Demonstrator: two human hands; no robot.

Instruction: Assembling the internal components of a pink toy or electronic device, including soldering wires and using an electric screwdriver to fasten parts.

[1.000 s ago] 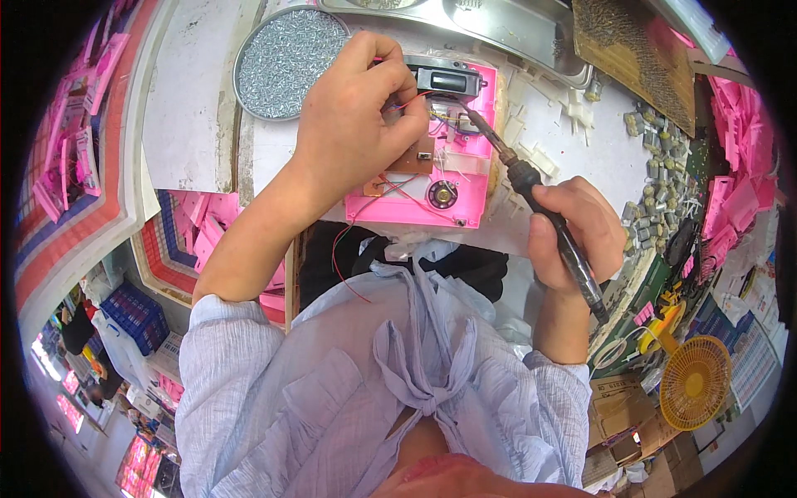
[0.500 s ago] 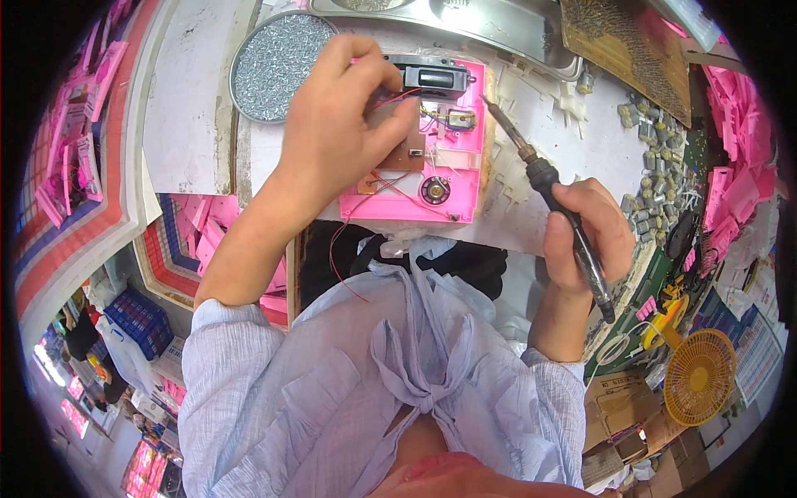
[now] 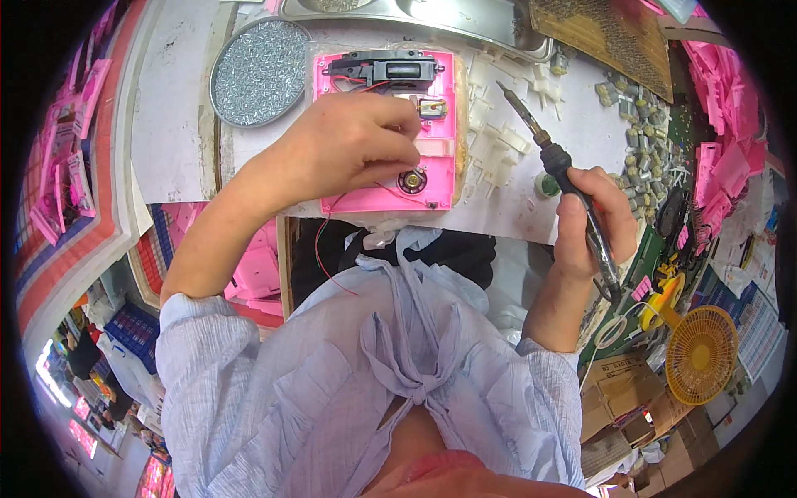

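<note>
A pink plastic casing [image 3: 365, 201] lies on the table in front of me. It bears a black plastic unit [image 3: 386, 70] at its far end, a small metal motor [image 3: 432, 109] and a round speaker [image 3: 411, 181]. My left hand [image 3: 353, 143] is over the casing's middle, fingers curled and closed; whatever they grip is hidden, and the brown board seen earlier is covered. A thin red wire [image 3: 318, 249] trails off the near edge toward my lap. To the right, my right hand [image 3: 598, 217] grips a soldering iron [image 3: 581, 195], its tip up and apart from the casing.
A round tray of small screws [image 3: 214, 95] stands at far left, with a metal tray [image 3: 465, 35] behind. White plastic parts [image 3: 498, 149], a small green-rimmed pot [image 3: 546, 184] and many small motors [image 3: 643, 153] lie on the right. A yellow fan [image 3: 701, 355] stands lower right.
My left hand has moved down over the board, away from the black unit, which now shows fully. The soldering iron has shifted slightly right relative to the casing. The whole view has shifted.
</note>
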